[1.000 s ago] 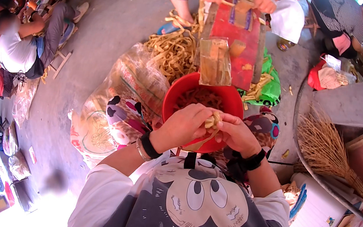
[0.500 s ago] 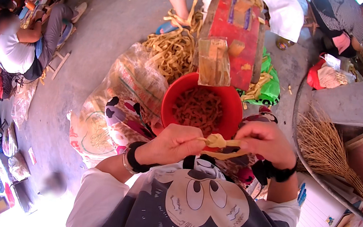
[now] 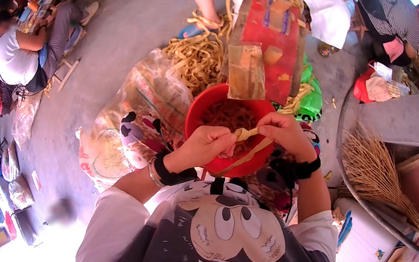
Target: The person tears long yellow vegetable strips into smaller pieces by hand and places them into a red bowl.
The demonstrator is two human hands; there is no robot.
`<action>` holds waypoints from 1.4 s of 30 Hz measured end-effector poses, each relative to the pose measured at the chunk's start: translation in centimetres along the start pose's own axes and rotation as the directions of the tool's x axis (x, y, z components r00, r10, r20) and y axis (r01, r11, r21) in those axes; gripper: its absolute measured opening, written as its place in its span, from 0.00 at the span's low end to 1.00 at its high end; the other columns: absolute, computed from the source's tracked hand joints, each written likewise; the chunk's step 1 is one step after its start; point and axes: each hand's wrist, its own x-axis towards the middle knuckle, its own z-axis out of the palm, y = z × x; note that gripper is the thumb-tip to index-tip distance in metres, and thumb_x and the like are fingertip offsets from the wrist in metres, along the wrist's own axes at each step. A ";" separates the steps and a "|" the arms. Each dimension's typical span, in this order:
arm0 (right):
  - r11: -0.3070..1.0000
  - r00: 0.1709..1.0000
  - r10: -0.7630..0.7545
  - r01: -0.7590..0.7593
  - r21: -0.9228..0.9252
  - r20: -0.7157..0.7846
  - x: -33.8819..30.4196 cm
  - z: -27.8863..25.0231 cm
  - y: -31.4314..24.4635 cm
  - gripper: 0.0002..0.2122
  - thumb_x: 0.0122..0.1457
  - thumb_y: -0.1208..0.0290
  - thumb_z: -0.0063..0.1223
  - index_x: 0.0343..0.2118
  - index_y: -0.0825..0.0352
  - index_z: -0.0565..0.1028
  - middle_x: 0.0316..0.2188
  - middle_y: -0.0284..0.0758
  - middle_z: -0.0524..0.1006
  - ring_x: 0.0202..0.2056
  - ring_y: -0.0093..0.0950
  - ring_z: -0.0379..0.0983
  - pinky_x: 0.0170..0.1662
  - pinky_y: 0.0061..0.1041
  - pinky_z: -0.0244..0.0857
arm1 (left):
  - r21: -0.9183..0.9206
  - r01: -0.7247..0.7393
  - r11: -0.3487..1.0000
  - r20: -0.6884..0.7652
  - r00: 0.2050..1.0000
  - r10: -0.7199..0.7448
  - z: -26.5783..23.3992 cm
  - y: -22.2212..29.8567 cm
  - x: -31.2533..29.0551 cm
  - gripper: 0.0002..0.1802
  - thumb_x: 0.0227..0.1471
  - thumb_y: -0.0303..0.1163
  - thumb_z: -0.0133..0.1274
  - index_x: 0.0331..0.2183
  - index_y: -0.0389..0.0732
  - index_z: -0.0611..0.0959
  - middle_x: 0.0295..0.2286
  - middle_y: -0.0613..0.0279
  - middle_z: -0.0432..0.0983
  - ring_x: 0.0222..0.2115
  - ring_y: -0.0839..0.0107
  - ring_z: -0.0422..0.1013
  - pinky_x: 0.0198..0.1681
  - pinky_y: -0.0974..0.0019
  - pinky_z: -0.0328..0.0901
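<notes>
Over the front part of a red bucket (image 3: 193, 120), I hold a flat yellowish strip (image 3: 245, 134) with a loose knot in its middle. My left hand (image 3: 210, 143) is closed, pinching the knot's left side. The fingers of my right hand (image 3: 286, 134) pinch the strip just right of the knot. One loose length of it hangs down past the bucket's near rim. Inside the bucket lie many small brownish pieces (image 3: 227, 116), partly hidden by my hands.
A worn red wooden block (image 3: 282, 44) stands beyond the bucket, overlapping its far rim. Heaps of yellowish strips (image 3: 195, 61) lie left of it, by a clear plastic sack (image 3: 138, 98). A green bag (image 3: 309, 100) and a twig broom (image 3: 375, 166) are right. Other people sit around.
Both hands have moved up and forward over the bucket with the strip. My right hand has come in closer to the left, and the loose length now hangs lower.
</notes>
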 end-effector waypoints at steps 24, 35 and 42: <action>0.995 0.985 -0.081 0.070 -0.076 -0.154 3.1 -0.3 1.8 0.05 0.50 0.75 0.49 0.29 0.68 0.70 0.20 0.25 0.69 0.22 0.12 0.62 0.24 0.12 0.56 | 0.365 -0.225 0.904 -0.224 0.921 0.319 -2.9 -0.6 5.0 0.06 0.42 0.24 0.49 0.26 0.38 0.69 0.21 0.60 0.70 0.21 0.68 0.68 0.22 0.72 0.62; 0.996 0.827 -0.085 0.061 -0.061 -0.555 4.5 -1.1 3.7 0.06 0.50 0.71 0.48 0.27 0.68 0.71 0.18 0.28 0.70 0.20 0.15 0.63 0.23 0.15 0.57 | 0.857 -0.060 0.512 -0.187 0.889 0.417 -2.4 -1.0 5.7 0.10 0.41 0.27 0.48 0.31 0.42 0.73 0.26 0.56 0.70 0.26 0.58 0.69 0.26 0.63 0.64; 0.917 0.991 0.128 -0.099 0.387 -0.049 0.7 3.1 0.2 0.06 0.50 0.71 0.49 0.30 0.66 0.70 0.18 0.26 0.70 0.16 0.12 0.60 0.17 0.10 0.51 | 0.899 -0.364 0.244 0.101 0.714 0.692 -1.1 -0.5 3.4 0.12 0.40 0.22 0.47 0.33 0.40 0.74 0.29 0.58 0.70 0.29 0.61 0.69 0.29 0.65 0.66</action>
